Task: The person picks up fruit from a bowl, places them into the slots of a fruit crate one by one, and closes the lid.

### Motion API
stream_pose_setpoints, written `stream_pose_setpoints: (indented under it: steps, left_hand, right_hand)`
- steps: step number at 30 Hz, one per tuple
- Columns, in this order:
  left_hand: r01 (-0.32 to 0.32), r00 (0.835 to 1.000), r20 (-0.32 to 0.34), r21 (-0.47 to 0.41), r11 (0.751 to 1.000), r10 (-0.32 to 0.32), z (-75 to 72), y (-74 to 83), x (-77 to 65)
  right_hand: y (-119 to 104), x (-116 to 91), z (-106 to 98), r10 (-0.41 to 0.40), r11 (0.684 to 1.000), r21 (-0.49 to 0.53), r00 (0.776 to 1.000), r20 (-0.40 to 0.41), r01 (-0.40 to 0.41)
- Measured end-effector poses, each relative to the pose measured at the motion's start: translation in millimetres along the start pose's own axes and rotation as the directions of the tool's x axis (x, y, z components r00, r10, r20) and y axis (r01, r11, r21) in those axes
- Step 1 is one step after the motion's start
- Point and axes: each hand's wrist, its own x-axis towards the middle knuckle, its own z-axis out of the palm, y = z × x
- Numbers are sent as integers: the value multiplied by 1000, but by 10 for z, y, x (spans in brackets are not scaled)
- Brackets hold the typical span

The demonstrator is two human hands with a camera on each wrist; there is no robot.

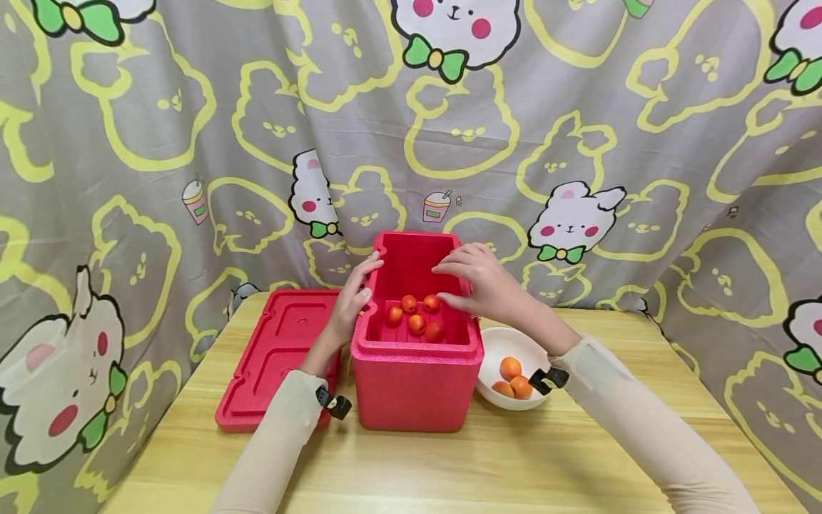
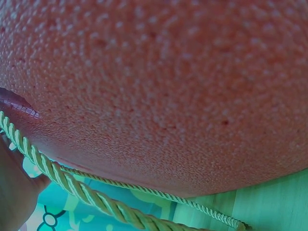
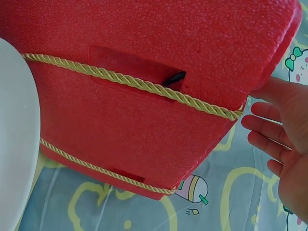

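A red foam box (image 1: pixel 417 389) stands with its top off in the middle of the table. Several small orange-red fruits (image 1: pixel 417 325), like apricots, lie on its floor. My left hand (image 1: pixel 349 300) rests against the box's left rim, fingers extended. Over the right rim is my right hand (image 1: pixel 484 282), its thumb and fingers spread apart above the inside, nothing seen between them. The right wrist view shows that hand (image 3: pixel 288 139) at the box's edge with relaxed fingers. Gold rope (image 3: pixel 144 85) runs along the box's side, and more rope (image 2: pixel 82 190) crosses the left wrist view.
The red lid (image 1: pixel 276 350) lies flat on the table left of the box. Close to the box's right side, a white bowl (image 1: pixel 514 339) holds 3 orange fruits (image 1: pixel 510 368). A patterned curtain (image 1: pixel 462 143) hangs behind and around the wooden table (image 1: pixel 514 464).
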Motion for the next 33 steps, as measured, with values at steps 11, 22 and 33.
stream_pose_setpoints:
  steps: [11,22,33]
  left_hand:
    - [7,1000,1,-4,1000,-7,7,16,-3]
    - [5,1000,5,-10,1000,-5,5,13,1]
    - [24,1000,2,-2,1000,-24,6,12,4]
  right_hand:
    - [123,-107,-22,1,1000,19,998,-67,0]
    - [318,-356,-108,101,995,35,990,-98,-98]
    - [523,-743,-80,152,988,-14,985,-79,-154]
